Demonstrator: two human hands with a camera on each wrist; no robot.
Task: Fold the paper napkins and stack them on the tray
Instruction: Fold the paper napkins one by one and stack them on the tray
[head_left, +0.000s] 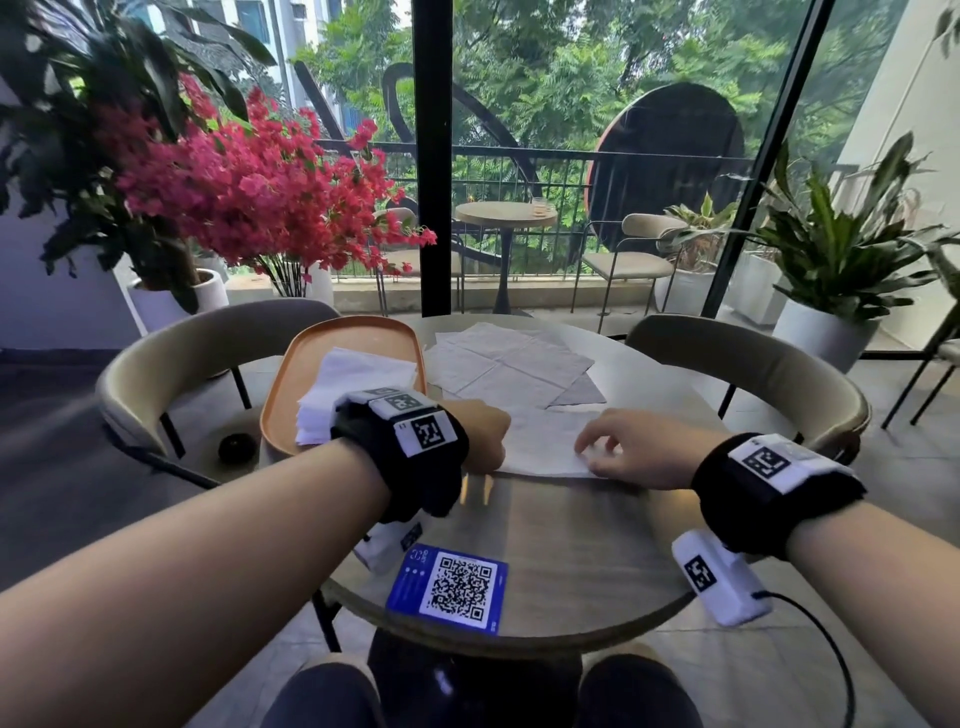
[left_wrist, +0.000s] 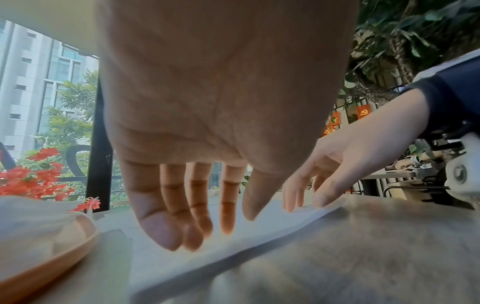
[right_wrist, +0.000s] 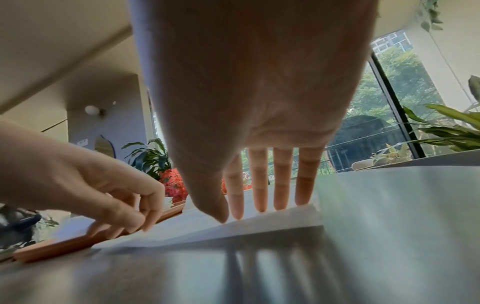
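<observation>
A white napkin (head_left: 540, 441) lies flat on the round table, between my hands. My left hand (head_left: 485, 439) is at its left edge, the fingers (left_wrist: 197, 226) loosely bent with their tips at the paper, gripping nothing. My right hand (head_left: 597, 452) is at its near right corner, the straight fingertips (right_wrist: 259, 203) and thumb touching the paper. An orange tray (head_left: 358, 332) at the left holds a stack of folded napkins (head_left: 353, 384). Unfolded napkins (head_left: 509, 364) lie spread beyond my hands.
A blue QR card (head_left: 449, 587) lies near the table's front edge. Two beige chairs (head_left: 753, 364) stand at the far side, left and right. Potted plants and red flowers (head_left: 249, 182) stand by the window behind them.
</observation>
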